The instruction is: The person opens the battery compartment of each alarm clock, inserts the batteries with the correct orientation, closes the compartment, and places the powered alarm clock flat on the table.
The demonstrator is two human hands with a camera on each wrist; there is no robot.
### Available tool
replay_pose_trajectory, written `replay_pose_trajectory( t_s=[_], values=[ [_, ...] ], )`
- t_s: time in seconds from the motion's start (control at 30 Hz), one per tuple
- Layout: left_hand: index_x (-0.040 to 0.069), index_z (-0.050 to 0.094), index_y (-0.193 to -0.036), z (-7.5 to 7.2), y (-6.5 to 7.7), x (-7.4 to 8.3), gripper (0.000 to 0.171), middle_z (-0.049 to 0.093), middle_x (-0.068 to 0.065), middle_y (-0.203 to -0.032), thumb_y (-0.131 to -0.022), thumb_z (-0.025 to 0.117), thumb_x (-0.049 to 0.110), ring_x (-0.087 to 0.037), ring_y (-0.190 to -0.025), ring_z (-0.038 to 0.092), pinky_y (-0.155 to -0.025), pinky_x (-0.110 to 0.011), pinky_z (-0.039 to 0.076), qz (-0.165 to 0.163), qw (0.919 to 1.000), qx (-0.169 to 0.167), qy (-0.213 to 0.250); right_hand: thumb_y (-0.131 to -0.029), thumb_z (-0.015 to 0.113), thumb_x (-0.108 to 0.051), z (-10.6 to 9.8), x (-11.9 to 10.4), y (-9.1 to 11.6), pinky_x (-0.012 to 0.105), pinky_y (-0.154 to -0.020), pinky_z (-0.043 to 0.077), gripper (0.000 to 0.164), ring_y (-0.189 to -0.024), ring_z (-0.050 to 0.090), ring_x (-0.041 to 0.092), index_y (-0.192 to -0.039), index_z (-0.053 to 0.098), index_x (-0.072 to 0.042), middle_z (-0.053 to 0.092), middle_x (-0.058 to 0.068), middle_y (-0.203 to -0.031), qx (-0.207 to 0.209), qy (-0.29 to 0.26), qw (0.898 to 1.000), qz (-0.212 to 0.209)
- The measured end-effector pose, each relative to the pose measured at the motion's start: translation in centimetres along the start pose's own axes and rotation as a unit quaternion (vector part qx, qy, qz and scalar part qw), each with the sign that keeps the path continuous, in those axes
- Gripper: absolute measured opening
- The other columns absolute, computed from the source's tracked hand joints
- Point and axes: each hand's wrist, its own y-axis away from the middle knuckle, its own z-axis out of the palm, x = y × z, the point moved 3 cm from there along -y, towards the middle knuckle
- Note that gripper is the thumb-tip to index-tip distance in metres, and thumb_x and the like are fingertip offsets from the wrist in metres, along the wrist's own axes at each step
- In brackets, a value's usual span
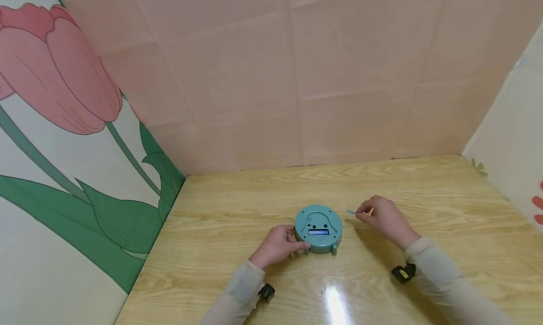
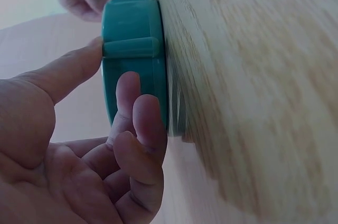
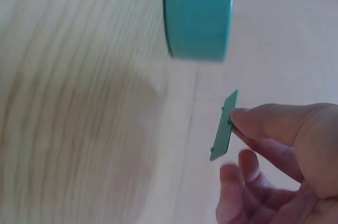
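Observation:
A round teal alarm clock lies on the table with its back up and two stubby feet toward the person. In its back is an uncovered battery compartment, with something pale and bluish inside. My left hand holds the clock from the left, thumb on the upper edge and bent fingers against the side wall. To the right, my right hand pinches a thin teal battery cover between thumb and forefinger. Small tabs stick out along the cover's edge, and it is held apart from the clock.
The wood-grain table runs back to a pink-draped wall. A tulip-printed panel borders the left side and a pale panel the right. Glare shines on the near tabletop. Each wrist wears a small black camera.

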Motion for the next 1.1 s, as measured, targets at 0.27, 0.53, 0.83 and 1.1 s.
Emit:
replay_pose_trajectory(
  t_s=[0.27,0.53,0.83,1.1],
  values=[
    [-0.002,0.049,-0.144,0.0,-0.1,-0.2,0.077,0.068,-0.009,-0.069,-0.085,0.081,0.035,-0.015,-0.052,0.054,-0.043,-0.024,0.037,0.002,1.0,-0.002,0.001,-0.085,0.078,-0.01,0.5,-2.4,0.5,0.051,-0.078,0.049,0.004,-0.092,0.057,0.035,-0.082,0.076,-0.009,0.061,0.018,-0.101,0.043,0.015,0.998,-0.032],
    [-0.003,0.049,-0.144,-0.1,0.0,0.0,0.077,0.068,-0.01,-0.069,-0.085,0.081,0.034,-0.012,-0.05,0.051,-0.043,-0.024,0.036,0.001,1.0,-0.002,0.003,-0.084,0.079,-0.008,1.2,-4.4,1.1,0.064,-0.098,0.04,0.007,-0.116,0.05,0.049,-0.08,0.076,-0.013,0.059,0.026,-0.125,0.053,0.008,0.997,-0.052],
    [-0.004,0.049,-0.144,-0.2,0.2,0.0,0.076,0.068,-0.01,-0.069,-0.086,0.08,0.034,-0.016,-0.052,0.055,-0.044,-0.024,0.037,-0.001,1.0,-0.004,0.004,-0.082,0.08,-0.01,3.3,-5.8,1.3,0.065,-0.1,0.041,0.012,-0.12,0.052,0.05,-0.077,0.074,-0.019,0.057,0.023,-0.133,0.032,-0.042,0.996,-0.077],
    [-0.006,0.046,-0.145,-0.3,0.2,0.2,0.078,0.068,-0.01,-0.07,-0.087,0.079,0.035,-0.011,-0.05,0.051,-0.044,-0.024,0.036,-0.005,0.9999,-0.007,-0.006,-0.078,0.082,-0.011,4.6,-6.6,1.0,0.063,-0.101,0.042,0.012,-0.118,0.055,0.046,-0.075,0.075,-0.02,0.061,0.022,-0.128,0.037,-0.011,0.992,-0.12]
  ],
)
